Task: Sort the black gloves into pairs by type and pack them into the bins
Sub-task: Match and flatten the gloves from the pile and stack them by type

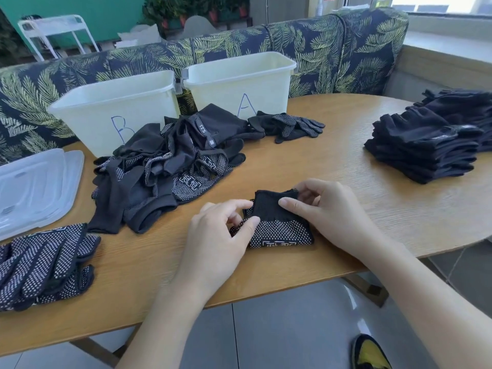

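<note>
A folded pair of black gloves with white dots (282, 230) lies on the wooden table near its front edge. My left hand (218, 235) pinches its left side, thumb on the dotted part. My right hand (330, 211) pinches the plain black cuff from the right, thumb on top. Behind it a loose heap of black gloves (165, 166) lies in front of two white bins, bin B (87, 107) at the left and bin A (277, 78) at the right. A dotted glove (290, 126) lies in front of bin A.
A stack of folded dark gloves (426, 147) sits at the table's right. Dotted gloves (42, 265) lie at the front left. Clear plastic lids (34, 187) rest at the left. A leaf-patterned sofa (332, 49) backs the table.
</note>
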`<state>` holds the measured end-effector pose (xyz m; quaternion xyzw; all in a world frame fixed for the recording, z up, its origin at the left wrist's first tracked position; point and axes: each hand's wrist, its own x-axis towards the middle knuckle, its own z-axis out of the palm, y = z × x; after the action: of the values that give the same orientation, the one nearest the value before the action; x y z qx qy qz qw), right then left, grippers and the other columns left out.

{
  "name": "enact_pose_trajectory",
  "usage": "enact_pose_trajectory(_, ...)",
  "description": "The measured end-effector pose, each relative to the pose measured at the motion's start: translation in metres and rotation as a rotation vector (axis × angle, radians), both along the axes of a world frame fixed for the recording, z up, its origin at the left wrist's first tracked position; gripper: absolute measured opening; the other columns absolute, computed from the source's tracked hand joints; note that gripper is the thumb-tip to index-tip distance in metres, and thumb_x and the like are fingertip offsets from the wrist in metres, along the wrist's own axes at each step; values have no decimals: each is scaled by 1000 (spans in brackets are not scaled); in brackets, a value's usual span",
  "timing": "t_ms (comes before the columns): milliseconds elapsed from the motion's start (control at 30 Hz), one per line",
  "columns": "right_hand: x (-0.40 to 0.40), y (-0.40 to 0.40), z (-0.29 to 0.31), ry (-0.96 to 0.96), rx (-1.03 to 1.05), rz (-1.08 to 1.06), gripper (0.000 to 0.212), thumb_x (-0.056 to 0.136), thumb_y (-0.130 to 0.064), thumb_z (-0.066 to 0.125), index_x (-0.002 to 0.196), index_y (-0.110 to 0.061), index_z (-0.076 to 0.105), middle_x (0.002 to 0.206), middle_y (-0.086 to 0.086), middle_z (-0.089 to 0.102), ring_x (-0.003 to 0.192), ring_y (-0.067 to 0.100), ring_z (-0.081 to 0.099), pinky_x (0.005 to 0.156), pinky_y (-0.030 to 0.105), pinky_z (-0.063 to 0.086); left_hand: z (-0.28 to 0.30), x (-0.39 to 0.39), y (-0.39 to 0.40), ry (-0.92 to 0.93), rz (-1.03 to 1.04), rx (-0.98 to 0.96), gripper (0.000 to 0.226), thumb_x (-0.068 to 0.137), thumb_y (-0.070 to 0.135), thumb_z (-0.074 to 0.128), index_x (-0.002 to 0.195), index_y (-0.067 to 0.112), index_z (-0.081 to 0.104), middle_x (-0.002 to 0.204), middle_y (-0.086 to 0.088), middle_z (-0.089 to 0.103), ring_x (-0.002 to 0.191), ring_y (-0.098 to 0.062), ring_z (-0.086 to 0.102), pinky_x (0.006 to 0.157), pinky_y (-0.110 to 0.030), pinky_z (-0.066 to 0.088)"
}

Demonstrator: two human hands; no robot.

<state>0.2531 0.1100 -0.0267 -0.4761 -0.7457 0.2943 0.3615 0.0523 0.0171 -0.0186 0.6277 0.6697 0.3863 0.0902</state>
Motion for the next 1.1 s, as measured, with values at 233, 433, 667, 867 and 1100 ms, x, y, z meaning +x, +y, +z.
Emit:
enact_pose_trajectory(233, 3, -3, 0, 1, 95, -5, 29, 80, -38, 83, 105, -32, 69, 92, -11, 61, 87, 5, 56, 72, 8, 38, -3, -2, 0, 41, -90, 62, 26, 88, 19, 78, 110, 32, 78, 109, 20, 63, 113, -1, 52, 95, -1, 28)
enact_pose_trajectory(433, 10, -22, 4, 2, 177, 254, 18, 82, -44, 79, 96, -33, 77, 96, -19, 68, 101, 6, 58, 81, 14, 40, -8, -3, -2, 68, -246, 95, 16, 92, 23, 71, 102, 29, 81, 107, 21, 71, 113, -5, 60, 98, -16, 43)
enact_pose_trajectory(667, 19, -30, -3, -210, 216, 354, 31, 80, -55, 77, 106, -38, 75, 108, -24, 60, 108, 7, 51, 94, 13, 38, -6, -10, -6, 141, -293, -7, 27, 88, 45, 73, 111, 32, 78, 115, 24, 67, 120, 0, 54, 103, -13, 36)
enact_pose_trajectory(867, 12, -33, -4, -229, 343, 319, 19, 86, -41, 74, 98, -29, 81, 103, -19, 63, 98, 5, 52, 90, 15, 39, 0, -10, -10, 134, -314, -46, 44, 78, 40, 86, 119, 28, 76, 119, 20, 67, 122, 3, 52, 102, -3, 29)
enact_pose_trajectory(1100, 11, -43, 20, 170, -6, 281, 10, 87, -10, 76, 81, -18, 76, 99, -12, 74, 92, 4, 68, 84, 15, 46, 13, -9, -16, -82, -305, -12, 29, 77, 28, 87, 106, 28, 80, 104, 19, 73, 110, -3, 64, 97, -16, 44)
